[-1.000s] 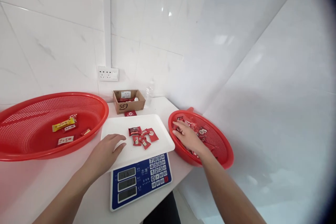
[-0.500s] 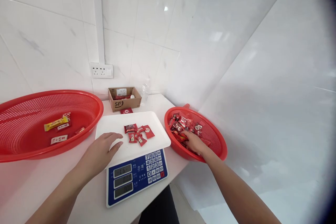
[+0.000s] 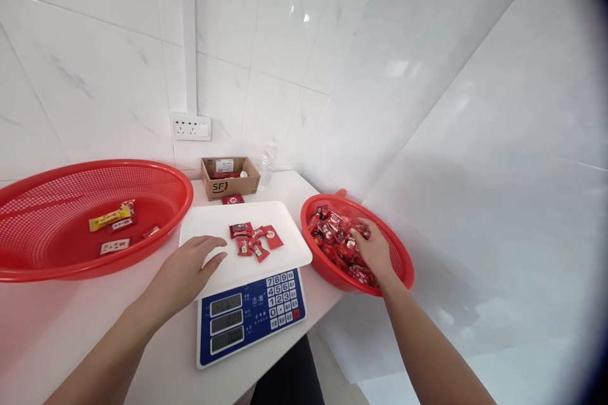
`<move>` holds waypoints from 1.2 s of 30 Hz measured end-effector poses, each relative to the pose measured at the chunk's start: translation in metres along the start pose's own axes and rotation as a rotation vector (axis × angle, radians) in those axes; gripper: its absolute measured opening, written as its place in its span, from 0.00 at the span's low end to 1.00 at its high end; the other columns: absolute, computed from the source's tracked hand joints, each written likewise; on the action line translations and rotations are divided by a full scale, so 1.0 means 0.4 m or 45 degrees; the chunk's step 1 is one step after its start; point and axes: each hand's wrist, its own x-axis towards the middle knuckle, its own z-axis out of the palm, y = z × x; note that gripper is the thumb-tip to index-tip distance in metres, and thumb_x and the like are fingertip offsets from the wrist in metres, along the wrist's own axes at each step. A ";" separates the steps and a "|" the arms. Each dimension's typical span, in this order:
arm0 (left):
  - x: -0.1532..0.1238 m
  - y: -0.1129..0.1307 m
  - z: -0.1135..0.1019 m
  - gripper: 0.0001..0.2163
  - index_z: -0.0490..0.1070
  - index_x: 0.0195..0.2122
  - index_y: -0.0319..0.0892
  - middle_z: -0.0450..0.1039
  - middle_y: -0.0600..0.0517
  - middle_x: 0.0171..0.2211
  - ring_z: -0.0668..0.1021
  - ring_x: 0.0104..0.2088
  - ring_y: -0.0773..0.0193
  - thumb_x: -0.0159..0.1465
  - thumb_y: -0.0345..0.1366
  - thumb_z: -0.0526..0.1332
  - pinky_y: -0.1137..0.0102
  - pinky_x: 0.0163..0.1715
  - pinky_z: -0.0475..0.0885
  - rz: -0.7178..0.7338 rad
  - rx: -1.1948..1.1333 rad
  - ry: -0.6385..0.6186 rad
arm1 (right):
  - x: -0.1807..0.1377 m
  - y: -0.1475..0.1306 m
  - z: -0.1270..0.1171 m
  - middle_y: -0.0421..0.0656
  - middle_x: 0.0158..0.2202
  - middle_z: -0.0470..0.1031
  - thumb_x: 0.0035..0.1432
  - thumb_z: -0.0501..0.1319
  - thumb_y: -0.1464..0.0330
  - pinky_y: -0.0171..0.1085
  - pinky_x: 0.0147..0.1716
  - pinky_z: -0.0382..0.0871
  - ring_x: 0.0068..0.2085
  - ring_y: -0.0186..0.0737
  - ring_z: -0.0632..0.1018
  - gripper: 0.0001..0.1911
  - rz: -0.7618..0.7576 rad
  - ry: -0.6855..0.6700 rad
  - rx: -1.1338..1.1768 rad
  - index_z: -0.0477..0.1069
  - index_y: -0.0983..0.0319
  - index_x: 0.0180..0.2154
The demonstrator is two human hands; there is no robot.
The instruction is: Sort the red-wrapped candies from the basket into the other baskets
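My left hand [image 3: 192, 266] hovers at the left side of the white weighing tray [image 3: 285, 218], thumb and fingers apart, holding nothing. Several small red candy packets [image 3: 256, 242] lie in a loose group on that tray. Below it is the scale's blue panel [image 3: 251, 316] with keys and three displays. To the right, my right hand [image 3: 376, 250] reaches into a red perforated basket [image 3: 401, 253]. Its thumb and fingers pinch a red candy packet [image 3: 358, 232], partly hidden by the fingers. More wrapped candies [image 3: 332, 237] are heaped under and beside this hand.
A larger red basket [image 3: 178, 199] on the left holds a yellow wrapped bar [image 3: 109, 218] and several small packets. Behind the scale stand a cardboard box [image 3: 231, 185] and a clear plastic bottle [image 3: 267, 168]. One red packet [image 3: 232, 199] lies before the box.
My right hand has moved right and slightly up within the right basket, baring more candies. My left hand stays over the tray. The view has shifted a little.
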 end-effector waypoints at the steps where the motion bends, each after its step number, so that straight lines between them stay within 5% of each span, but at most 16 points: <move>1: 0.000 0.001 -0.001 0.17 0.70 0.47 0.45 0.72 0.45 0.49 0.73 0.49 0.50 0.64 0.45 0.50 0.55 0.48 0.68 -0.009 -0.025 0.004 | 0.000 -0.004 -0.002 0.49 0.48 0.74 0.53 0.58 0.61 0.49 0.51 0.63 0.50 0.51 0.73 0.22 0.005 0.038 0.049 0.68 0.61 0.50; 5: -0.009 0.030 -0.010 0.15 0.70 0.45 0.46 0.72 0.46 0.48 0.72 0.49 0.48 0.62 0.46 0.54 0.53 0.49 0.66 -0.048 -0.365 -0.067 | -0.033 -0.059 0.004 0.48 0.47 0.74 0.54 0.57 0.58 0.48 0.46 0.69 0.46 0.47 0.75 0.23 -0.037 0.091 0.310 0.66 0.60 0.50; 10: -0.057 0.122 0.005 0.22 0.60 0.56 0.51 0.65 0.45 0.52 0.72 0.49 0.52 0.61 0.46 0.58 0.57 0.43 0.73 -0.075 -1.585 -0.537 | -0.178 -0.209 0.070 0.46 0.46 0.75 0.55 0.59 0.59 0.44 0.40 0.74 0.43 0.44 0.77 0.21 -0.213 -0.102 0.693 0.65 0.58 0.50; 14: -0.080 0.174 0.045 0.23 0.58 0.59 0.51 0.63 0.45 0.55 0.72 0.50 0.54 0.63 0.41 0.59 0.59 0.43 0.73 -0.302 -2.043 -0.656 | -0.310 -0.307 0.143 0.44 0.45 0.75 0.57 0.59 0.64 0.44 0.45 0.71 0.45 0.42 0.76 0.15 -0.398 -0.275 0.849 0.67 0.57 0.47; 18: -0.074 0.174 0.061 0.18 0.63 0.56 0.48 0.67 0.45 0.51 0.75 0.47 0.56 0.65 0.37 0.57 0.61 0.41 0.74 -0.389 -2.162 -0.605 | -0.365 -0.347 0.188 0.44 0.48 0.73 0.59 0.57 0.67 0.44 0.52 0.66 0.51 0.42 0.72 0.14 -0.555 -0.348 0.820 0.66 0.56 0.48; 25: -0.054 0.160 0.068 0.15 0.68 0.52 0.44 0.72 0.46 0.46 0.75 0.44 0.61 0.63 0.32 0.59 0.67 0.40 0.75 -0.406 -2.208 -0.430 | -0.362 -0.364 0.172 0.44 0.50 0.72 0.60 0.56 0.66 0.44 0.54 0.63 0.54 0.42 0.70 0.13 -0.453 -0.439 0.954 0.67 0.56 0.48; 29: -0.049 0.156 0.075 0.14 0.69 0.50 0.41 0.74 0.47 0.39 0.77 0.37 0.65 0.63 0.30 0.60 0.70 0.36 0.76 -0.495 -2.186 -0.405 | -0.346 -0.363 0.167 0.44 0.47 0.74 0.59 0.57 0.64 0.45 0.52 0.65 0.51 0.43 0.73 0.11 -0.326 -0.349 1.015 0.69 0.57 0.43; 36: -0.032 0.126 0.031 0.07 0.73 0.41 0.39 0.72 0.49 0.36 0.76 0.33 0.68 0.63 0.32 0.60 0.74 0.30 0.77 -0.467 -2.111 -0.173 | -0.279 -0.307 0.166 0.47 0.50 0.73 0.54 0.61 0.62 0.47 0.49 0.68 0.50 0.46 0.74 0.27 -0.042 -0.253 1.071 0.61 0.58 0.56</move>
